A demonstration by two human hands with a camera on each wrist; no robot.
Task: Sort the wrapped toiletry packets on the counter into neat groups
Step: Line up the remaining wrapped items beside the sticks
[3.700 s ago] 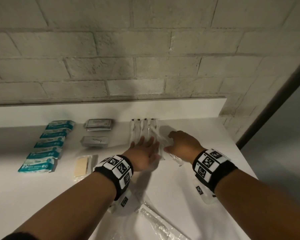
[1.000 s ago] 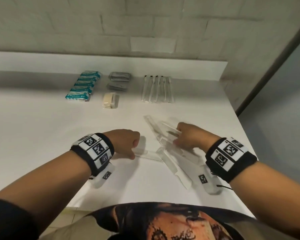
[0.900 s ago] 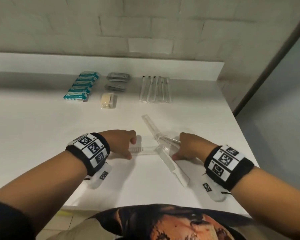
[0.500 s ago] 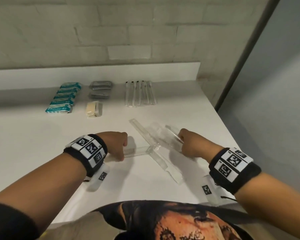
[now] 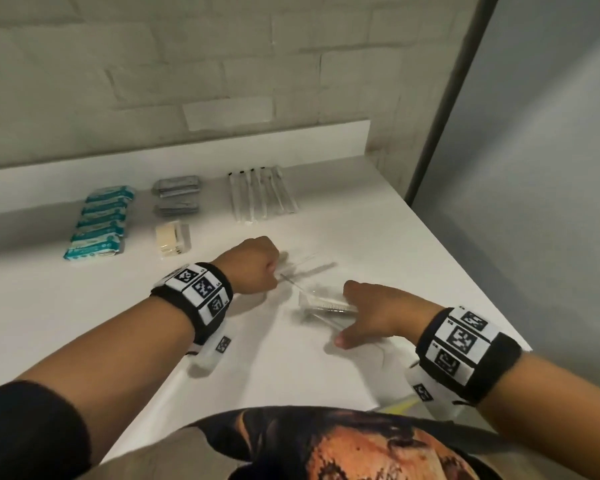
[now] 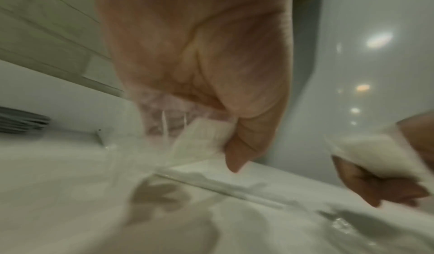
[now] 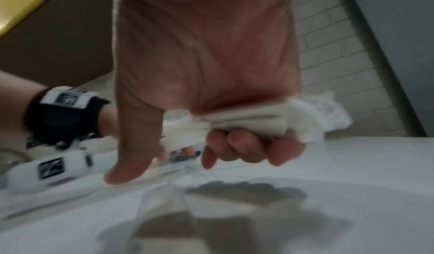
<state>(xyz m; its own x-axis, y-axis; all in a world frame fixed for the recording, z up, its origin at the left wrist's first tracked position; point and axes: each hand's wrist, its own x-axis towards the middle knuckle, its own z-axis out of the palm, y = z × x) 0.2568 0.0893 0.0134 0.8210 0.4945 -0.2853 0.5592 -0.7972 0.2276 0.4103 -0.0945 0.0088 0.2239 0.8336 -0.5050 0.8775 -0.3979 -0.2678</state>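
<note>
Long clear-wrapped comb packets are in both hands above the white counter [image 5: 378, 244]. My left hand [image 5: 274, 271] is a fist gripping one comb packet [image 5: 307, 268] by its end; the left wrist view shows the packet [image 6: 202, 139] pinched under the thumb. My right hand [image 5: 352, 306] grips a bundle of comb packets [image 5: 326, 304] pointing left, with the thumb stretched down to the counter. In the right wrist view the fingers curl round the bundle [image 7: 246, 122]. The two hands are close together, a little apart.
Sorted rows lie along the back wall: teal packets [image 5: 99, 223], grey packets [image 5: 177, 195], a yellow soap packet [image 5: 172, 239] and toothbrush packets [image 5: 260, 195]. The counter's right edge [image 5: 465, 271] runs close to my right hand. A grey wall stands beyond it.
The crossed comb packets are off the counter, gathered into my right hand's bundle, now turned to point left. My left hand has moved forward with its one packet.
</note>
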